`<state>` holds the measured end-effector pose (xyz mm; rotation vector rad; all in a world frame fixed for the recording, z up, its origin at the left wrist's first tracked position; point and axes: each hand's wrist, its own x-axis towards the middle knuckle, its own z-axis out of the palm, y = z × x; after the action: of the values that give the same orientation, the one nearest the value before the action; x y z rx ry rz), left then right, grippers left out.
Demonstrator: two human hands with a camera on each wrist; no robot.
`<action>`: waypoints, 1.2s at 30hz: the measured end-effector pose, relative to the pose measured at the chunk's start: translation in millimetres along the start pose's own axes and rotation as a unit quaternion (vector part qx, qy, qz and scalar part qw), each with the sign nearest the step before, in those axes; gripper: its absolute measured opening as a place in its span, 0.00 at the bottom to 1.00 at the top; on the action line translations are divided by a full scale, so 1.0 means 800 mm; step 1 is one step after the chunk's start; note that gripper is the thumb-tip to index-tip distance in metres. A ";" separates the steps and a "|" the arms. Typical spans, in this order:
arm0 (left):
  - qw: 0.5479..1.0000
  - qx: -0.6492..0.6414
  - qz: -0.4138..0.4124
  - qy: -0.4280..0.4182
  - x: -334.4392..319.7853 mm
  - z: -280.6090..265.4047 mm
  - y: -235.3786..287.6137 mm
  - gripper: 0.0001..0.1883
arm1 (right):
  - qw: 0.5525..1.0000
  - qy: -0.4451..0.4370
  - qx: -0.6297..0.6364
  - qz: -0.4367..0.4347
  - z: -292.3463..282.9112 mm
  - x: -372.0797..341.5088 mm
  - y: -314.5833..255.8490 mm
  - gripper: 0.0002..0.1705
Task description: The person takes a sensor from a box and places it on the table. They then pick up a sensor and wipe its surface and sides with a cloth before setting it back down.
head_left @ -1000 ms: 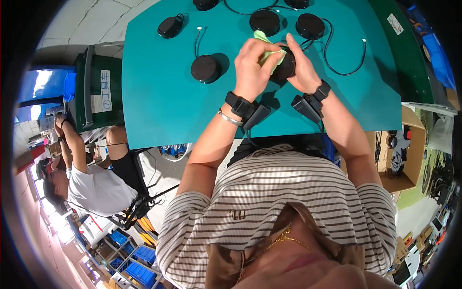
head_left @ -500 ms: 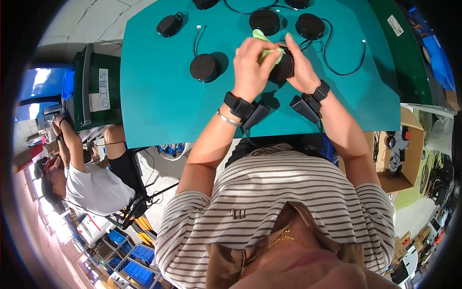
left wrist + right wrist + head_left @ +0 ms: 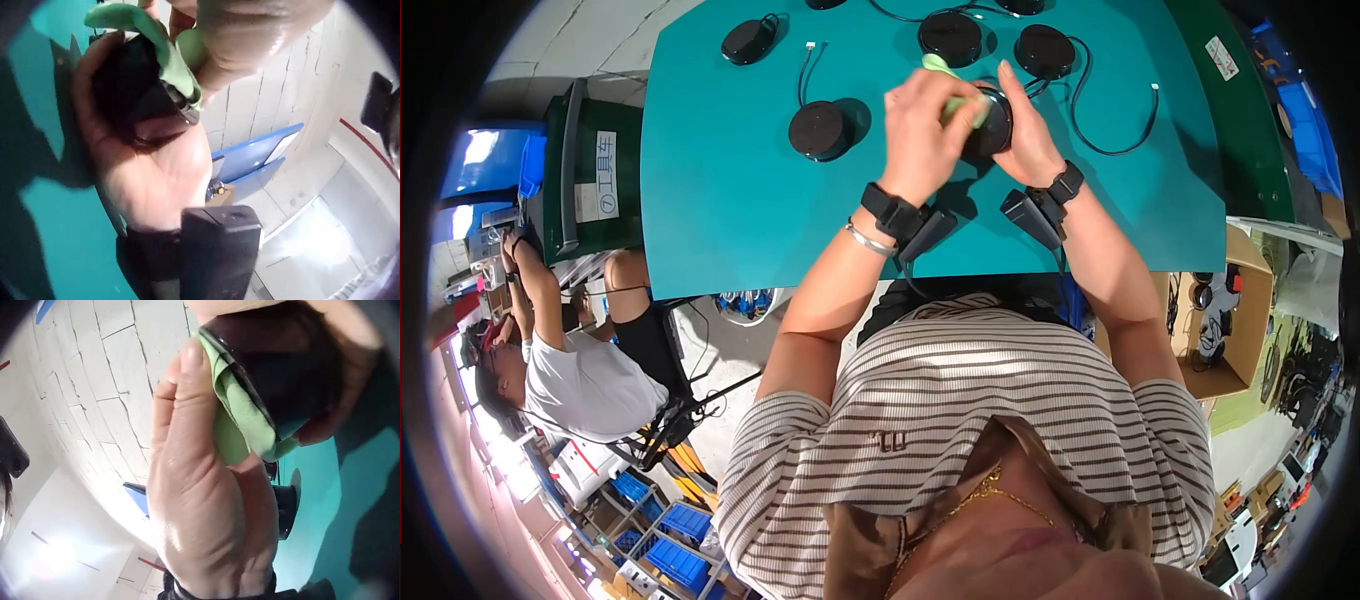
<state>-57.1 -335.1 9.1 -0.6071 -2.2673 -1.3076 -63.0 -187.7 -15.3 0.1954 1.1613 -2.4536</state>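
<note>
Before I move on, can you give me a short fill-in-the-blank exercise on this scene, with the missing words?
1. The left hand pinches a cloth that is light ____ in colour.
2. The right hand holds a round disc that is ____ in colour.
3. A silver bracelet is worn on the ____ arm.
4. The person's shirt is patterned with ____.

Missing words: green; black; left; stripes.

On the table (image 3: 730, 225), one puck (image 3: 818, 131) lies left of the held puck (image 3: 994, 128), more pucks (image 3: 950, 38) behind.

Green cloth (image 3: 245, 419) against black puck (image 3: 281, 362)
</note>
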 end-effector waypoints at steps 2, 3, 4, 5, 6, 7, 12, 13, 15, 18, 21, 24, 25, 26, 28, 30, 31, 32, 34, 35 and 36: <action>0.999 0.003 -0.048 0.014 0.000 -0.005 -0.003 0.07 | 0.999 -0.019 0.028 -0.001 0.001 0.004 0.000 0.33; 0.999 0.002 -0.045 0.013 0.000 -0.006 0.000 0.07 | 0.999 -0.018 0.029 -0.004 0.002 0.003 -0.002 0.33; 0.998 0.012 0.051 -0.041 -0.002 -0.005 0.006 0.07 | 0.999 -0.029 0.021 -0.006 0.003 0.001 -0.004 0.33; 0.985 0.021 0.143 -0.092 -0.005 -0.003 0.009 0.07 | 0.999 -0.038 0.011 -0.005 0.003 -0.002 -0.005 0.33; 0.983 0.030 0.148 -0.102 -0.007 0.000 0.010 0.07 | 0.999 -0.048 0.005 -0.008 -0.004 -0.003 -0.004 0.34; 0.984 0.029 0.145 -0.101 -0.007 0.002 0.010 0.07 | 0.999 -0.047 0.003 -0.005 -0.007 -0.003 -0.003 0.34; 0.997 0.013 0.064 -0.039 -0.004 0.000 0.010 0.07 | 1.000 0.012 -0.019 -0.012 0.005 -0.002 0.003 0.35; 0.991 0.005 0.115 -0.063 -0.004 -0.003 0.012 0.07 | 0.999 0.026 -0.020 -0.009 0.006 -0.003 0.003 0.35; 0.988 0.030 0.135 -0.073 -0.004 -0.001 0.014 0.08 | 0.999 -0.038 -0.032 -0.006 -0.009 0.003 0.004 0.35; 0.999 -0.018 -0.024 0.026 0.005 -0.006 -0.004 0.07 | 0.997 -0.070 -0.025 -0.013 0.006 -0.001 -0.002 0.36; 0.986 -0.112 -0.120 0.021 0.003 -0.018 -0.009 0.08 | 0.998 -0.056 -0.017 0.003 0.005 0.000 -0.002 0.36; 0.995 -0.027 0.087 -0.046 0.003 -0.016 -0.004 0.07 | 0.999 -0.030 -0.018 0.002 -0.005 0.005 0.004 0.36; 0.995 -0.027 0.083 -0.042 0.003 -0.016 -0.006 0.07 | 0.999 -0.031 -0.021 0.006 -0.005 0.006 0.003 0.36; 0.999 -0.034 0.021 -0.012 0.005 -0.016 -0.010 0.07 | 0.999 -0.053 0.000 0.008 -0.006 0.007 0.000 0.36; 0.995 -0.023 -0.076 0.055 0.007 -0.018 -0.019 0.06 | 0.998 -0.067 0.010 0.004 -0.003 0.003 -0.005 0.38; 0.990 -0.053 -0.113 0.071 0.005 -0.024 -0.027 0.06 | 0.996 -0.084 -0.007 0.002 -0.004 0.002 -0.008 0.38; 0.989 -0.061 -0.123 0.063 0.004 -0.027 -0.025 0.06 | 0.995 -0.099 -0.022 0.003 -0.001 0.001 -0.009 0.39; 0.988 -0.060 -0.123 0.064 0.003 -0.028 -0.022 0.06 | 0.998 -0.056 -0.012 0.001 0.003 -0.001 -0.009 0.39; 0.994 -0.102 -0.042 -0.001 0.005 -0.028 -0.016 0.07 | 0.999 -0.053 0.010 0.005 0.000 0.001 -0.008 0.39; 0.996 -0.062 -0.017 -0.067 0.006 -0.031 -0.011 0.07 | 0.998 -0.048 0.032 0.007 -0.004 0.003 -0.007 0.40; 0.995 -0.052 -0.045 -0.069 0.006 -0.032 -0.009 0.06 | 0.999 -0.036 0.026 0.011 -0.007 0.005 -0.007 0.40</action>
<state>-61.1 -360.4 18.2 -0.6554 -2.3725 -1.4764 -69.0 -181.4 -16.2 0.1324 1.0598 -2.4527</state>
